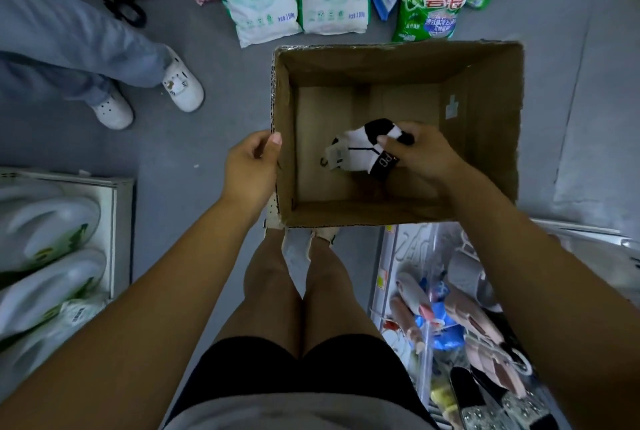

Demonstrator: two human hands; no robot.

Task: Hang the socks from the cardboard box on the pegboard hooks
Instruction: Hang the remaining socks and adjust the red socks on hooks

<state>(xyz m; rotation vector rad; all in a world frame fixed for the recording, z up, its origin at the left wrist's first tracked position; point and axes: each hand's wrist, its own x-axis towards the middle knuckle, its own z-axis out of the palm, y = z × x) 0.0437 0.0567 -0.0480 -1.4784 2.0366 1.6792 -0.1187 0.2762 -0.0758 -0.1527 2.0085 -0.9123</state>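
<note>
Nearest, the left hand (251,166) gripped the near-left rim of the cardboard box (485,124), while inside the box the right hand (420,152) pinched a black-and-white sock pair (362,149), apparently the last; next, lifting toward unseen pegboard hooks.

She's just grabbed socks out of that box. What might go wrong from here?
The right hand pinches the socks at one end only, so they may slip back into the box. Their small hook dangles loose and might snag the cardboard. The left hand grips the box's edge, so lifting could tip it.
</note>
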